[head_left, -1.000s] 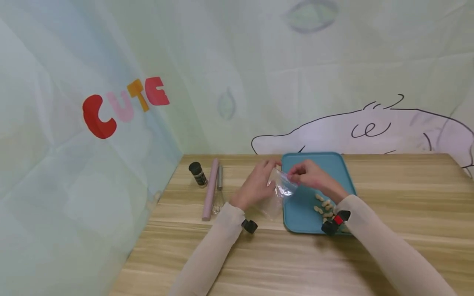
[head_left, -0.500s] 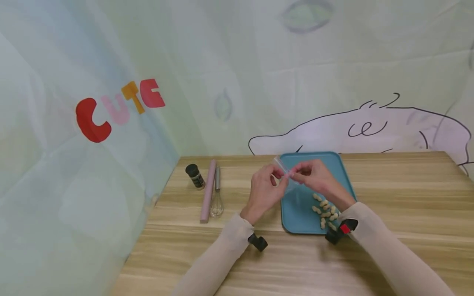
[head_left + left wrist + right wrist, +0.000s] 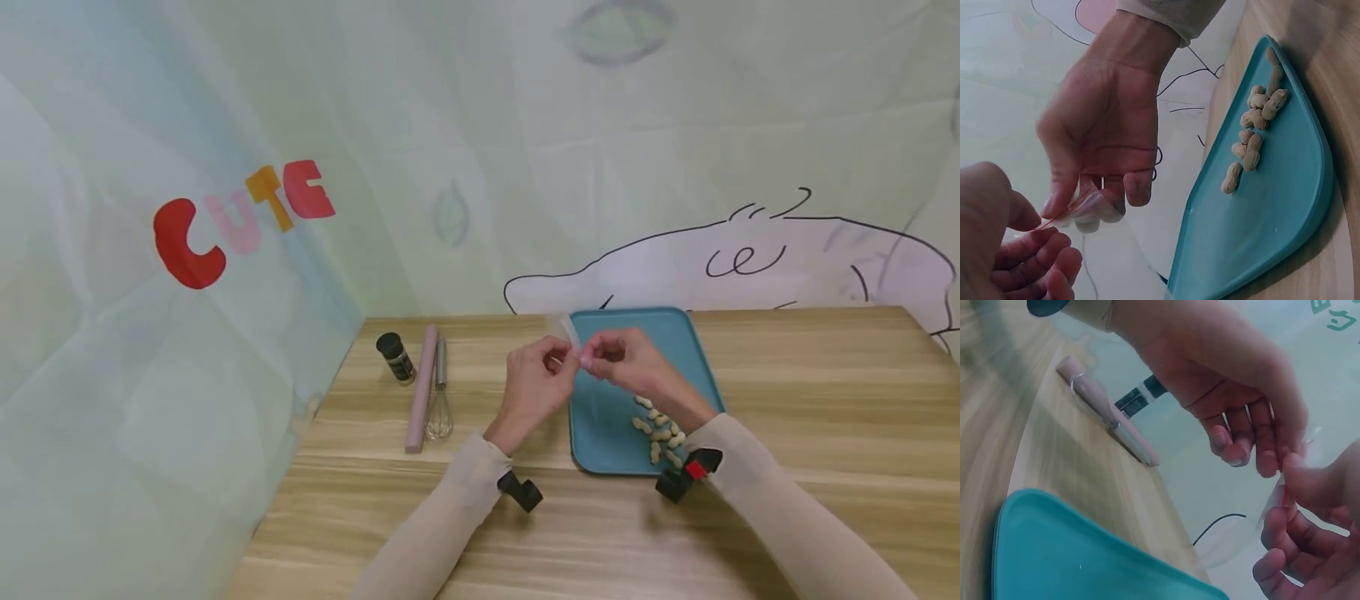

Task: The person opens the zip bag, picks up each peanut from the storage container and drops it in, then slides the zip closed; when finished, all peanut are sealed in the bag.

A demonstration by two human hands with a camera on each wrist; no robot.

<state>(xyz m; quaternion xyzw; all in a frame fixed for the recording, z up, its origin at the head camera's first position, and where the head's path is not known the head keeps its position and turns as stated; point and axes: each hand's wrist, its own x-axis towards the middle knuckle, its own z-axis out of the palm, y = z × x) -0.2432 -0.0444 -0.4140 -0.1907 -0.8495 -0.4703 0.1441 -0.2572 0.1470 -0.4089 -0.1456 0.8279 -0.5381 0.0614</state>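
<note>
A clear plastic zip bag (image 3: pixel 567 327) is held up over the left edge of a blue tray (image 3: pixel 611 425). My left hand (image 3: pixel 534 390) pinches the bag's top edge between thumb and fingers. Right beside it, my right hand (image 3: pixel 633 364) pinches the same edge, the fingertips of both hands nearly touching. In the left wrist view, a red seal line runs along the bag (image 3: pixel 1090 201) between the two hands. Several unshelled peanuts (image 3: pixel 660 435) lie on the tray near my right wrist. The bag's lower part is hard to make out.
Left of the tray on the wooden table (image 3: pixel 570 533) lie a pink rolling pin (image 3: pixel 422 392) and a whisk (image 3: pixel 440 404). A black-lidded seasoning jar (image 3: pixel 396 358) stands beside them. A printed cloth backdrop (image 3: pixel 450 167) rises behind and to the left.
My left hand has moved right and now pinches the bag edge beside my right hand. The bag has been raised from the table's side, and its top strip has turned more upright.
</note>
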